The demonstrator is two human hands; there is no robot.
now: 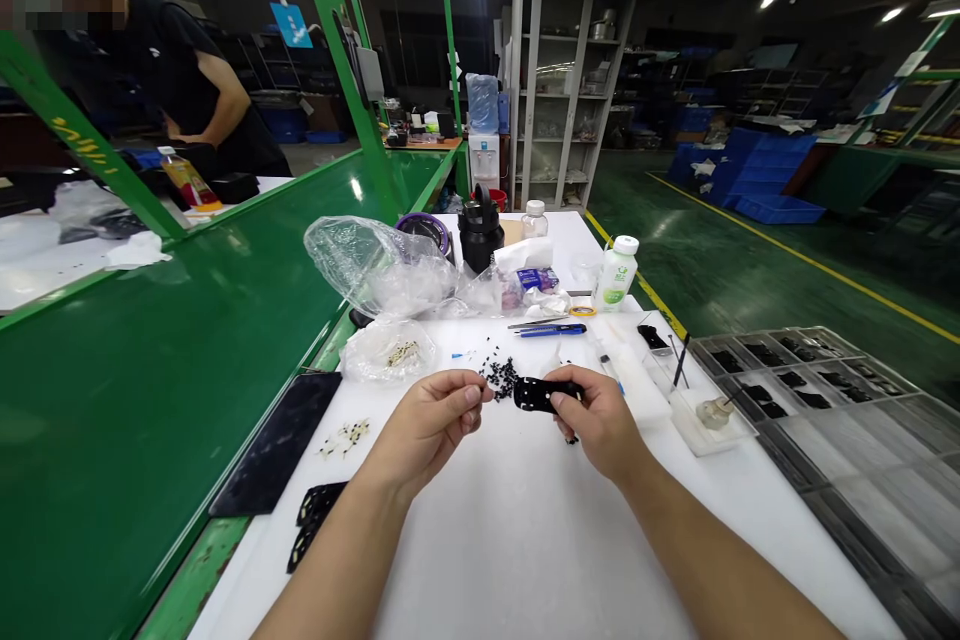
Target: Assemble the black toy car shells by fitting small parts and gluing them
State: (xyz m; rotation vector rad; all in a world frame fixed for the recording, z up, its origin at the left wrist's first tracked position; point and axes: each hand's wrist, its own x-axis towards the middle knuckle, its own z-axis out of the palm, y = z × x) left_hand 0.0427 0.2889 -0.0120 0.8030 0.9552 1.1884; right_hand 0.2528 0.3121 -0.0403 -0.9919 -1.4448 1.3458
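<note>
My right hand grips a flat black plastic part with small cut-outs, held above the white table. Thumb and forefinger of my left hand are pinched together just left of that part; whatever they hold is too small to make out. Behind the fingertips lies a loose heap of tiny black pieces. Several small pale pieces with dark tips are scattered left of my left hand. More black plastic parts lie beside my left forearm, which partly covers them.
A divided tray with black parts runs along the right edge. Nearer stands a small dish with a brush bottle. A blue cutter, plastic bags, a white bottle and a black flask line the back. A person works at the left.
</note>
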